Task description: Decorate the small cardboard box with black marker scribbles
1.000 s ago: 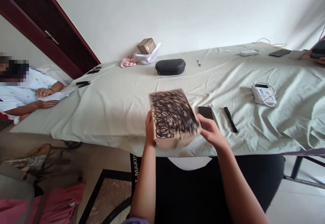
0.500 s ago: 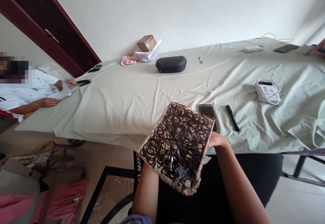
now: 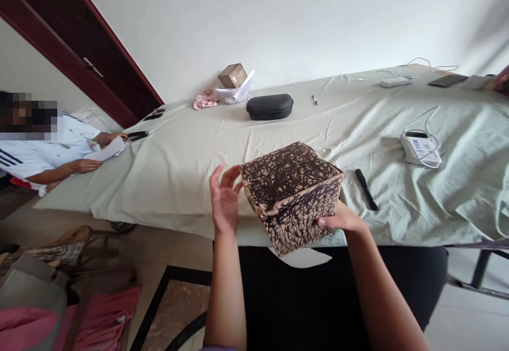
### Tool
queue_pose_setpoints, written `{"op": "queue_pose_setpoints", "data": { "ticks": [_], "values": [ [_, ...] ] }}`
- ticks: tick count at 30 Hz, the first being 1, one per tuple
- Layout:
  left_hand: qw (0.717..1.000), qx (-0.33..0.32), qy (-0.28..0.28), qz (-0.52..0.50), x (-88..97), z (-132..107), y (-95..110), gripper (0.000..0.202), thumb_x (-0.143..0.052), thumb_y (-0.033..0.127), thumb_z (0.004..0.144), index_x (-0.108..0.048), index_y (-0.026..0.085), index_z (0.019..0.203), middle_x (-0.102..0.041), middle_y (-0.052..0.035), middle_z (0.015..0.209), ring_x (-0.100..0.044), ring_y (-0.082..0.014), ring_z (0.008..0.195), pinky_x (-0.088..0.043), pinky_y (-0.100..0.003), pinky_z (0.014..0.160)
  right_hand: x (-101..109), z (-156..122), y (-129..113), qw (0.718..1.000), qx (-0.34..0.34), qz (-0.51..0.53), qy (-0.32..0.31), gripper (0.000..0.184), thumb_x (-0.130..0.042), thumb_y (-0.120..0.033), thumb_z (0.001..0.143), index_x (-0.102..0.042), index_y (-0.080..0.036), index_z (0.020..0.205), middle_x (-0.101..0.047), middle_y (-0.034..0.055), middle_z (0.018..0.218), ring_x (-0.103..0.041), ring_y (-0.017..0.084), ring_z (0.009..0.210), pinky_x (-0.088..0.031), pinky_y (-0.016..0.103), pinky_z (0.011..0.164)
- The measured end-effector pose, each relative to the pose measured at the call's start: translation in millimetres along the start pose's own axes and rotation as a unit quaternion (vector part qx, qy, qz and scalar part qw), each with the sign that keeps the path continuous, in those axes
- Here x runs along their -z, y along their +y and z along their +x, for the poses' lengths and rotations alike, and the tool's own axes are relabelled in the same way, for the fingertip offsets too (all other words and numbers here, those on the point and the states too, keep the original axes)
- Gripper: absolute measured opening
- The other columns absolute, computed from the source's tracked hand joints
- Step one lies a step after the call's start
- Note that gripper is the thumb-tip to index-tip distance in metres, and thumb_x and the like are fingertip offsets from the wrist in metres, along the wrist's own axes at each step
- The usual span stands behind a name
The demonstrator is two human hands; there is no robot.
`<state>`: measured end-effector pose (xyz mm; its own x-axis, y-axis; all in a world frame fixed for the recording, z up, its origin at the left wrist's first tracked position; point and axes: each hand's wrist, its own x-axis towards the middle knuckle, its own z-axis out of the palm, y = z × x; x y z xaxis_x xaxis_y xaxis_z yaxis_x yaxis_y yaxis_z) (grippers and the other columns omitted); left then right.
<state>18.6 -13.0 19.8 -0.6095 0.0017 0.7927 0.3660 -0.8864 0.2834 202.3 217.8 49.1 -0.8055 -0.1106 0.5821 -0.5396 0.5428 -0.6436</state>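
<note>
A cardboard box (image 3: 292, 176) covered in black scribbled loops is held up over the near edge of the table, tilted so its top and front side show. My right hand (image 3: 345, 218) grips its lower right side, thumb on the front face and the other fingers hidden behind. My left hand (image 3: 226, 202) is beside the box's left edge with fingers spread and palm turned up; its fingertips reach close to the box, and I cannot tell if they touch. Under the box, a sheet of white paper (image 3: 304, 257) lies on my lap.
A black flashlight-like stick (image 3: 366, 189) and a white device with a cable (image 3: 420, 148) lie on the cloth-covered table (image 3: 178, 165). Farther back are a black case (image 3: 269, 107), a pen (image 3: 314, 99) and a small carton (image 3: 233, 75). At left, a person (image 3: 79, 144) holds papers.
The box has turned, so its scribbled front side now shows below the top. My left hand has come out from beneath it to the left side, fingers spread. My right hand still holds the box.
</note>
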Motion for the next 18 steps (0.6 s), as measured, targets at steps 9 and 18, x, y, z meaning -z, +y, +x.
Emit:
{"op": "queue_pose_setpoints", "data": {
  "ticks": [9, 18],
  "values": [
    [0.951, -0.157, -0.14, 0.227, -6.7, -12.1, 23.4, 0.044, -0.071, 0.062, 0.086, -0.071, 0.023, 0.066, -0.039, -0.0001, 0.168, -0.042, -0.0377, 0.152, -0.037, -0.053, 0.126, 8.8, 0.1, 15.0, 0.995, 0.028, -0.075, 0.06, 0.105, -0.096, -0.05, 0.067, -0.049, -0.023, 0.157, -0.058, 0.0149, 0.151, -0.049, 0.039, 0.147, -0.047, 0.053, 0.119],
    [0.922, -0.197, -0.179, 0.282, -22.9, -10.7, 9.3, 0.073, -0.042, 0.081, 0.094, -0.067, 0.025, 0.054, -0.049, 0.006, 0.163, -0.025, -0.0357, 0.16, -0.012, -0.057, 0.135, 7.4, 3.4, 22.0, 0.997, -0.017, 0.022, 0.067, 0.107, -0.094, -0.053, 0.066, -0.047, -0.023, 0.157, -0.062, 0.0134, 0.146, -0.06, 0.037, 0.135, -0.05, 0.049, 0.116]
  ]
}}
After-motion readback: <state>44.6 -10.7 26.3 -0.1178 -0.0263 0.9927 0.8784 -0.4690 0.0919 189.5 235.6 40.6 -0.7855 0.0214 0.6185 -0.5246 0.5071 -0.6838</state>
